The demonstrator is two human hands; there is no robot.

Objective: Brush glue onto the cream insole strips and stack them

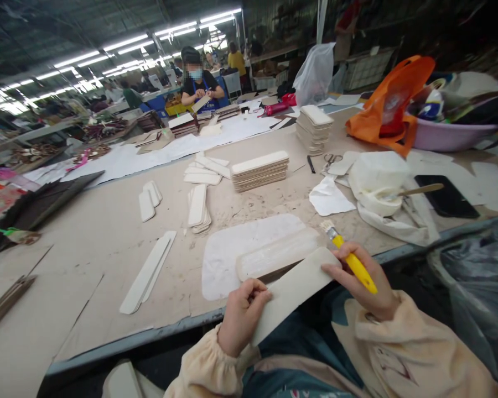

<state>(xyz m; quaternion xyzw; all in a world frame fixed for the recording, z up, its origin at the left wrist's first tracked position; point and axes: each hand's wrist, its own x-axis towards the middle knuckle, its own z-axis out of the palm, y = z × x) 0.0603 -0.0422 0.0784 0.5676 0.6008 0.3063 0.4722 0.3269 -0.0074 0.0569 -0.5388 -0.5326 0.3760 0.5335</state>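
A long off-white strip with rounded corners (294,290) is held in the air above my lap at the table's front edge. My left hand (245,312) pinches its near left end. My right hand (363,279) grips its far right end and also holds a paintbrush with a yellow handle (354,265), bristles pointing up and left. Just beyond the held strip, a similar strip with a wet-looking, shiny face (274,257) lies on a white sheet (219,260). The held strip partly covers its near side.
Stacks of strips (260,172) and loose pale pieces (149,271) lie across the table. At right are a white tub (379,171) with a wooden stick, a black phone (446,196), an orange bag (385,105) and a purple basin (452,135). A co-worker (201,83) works across the table.
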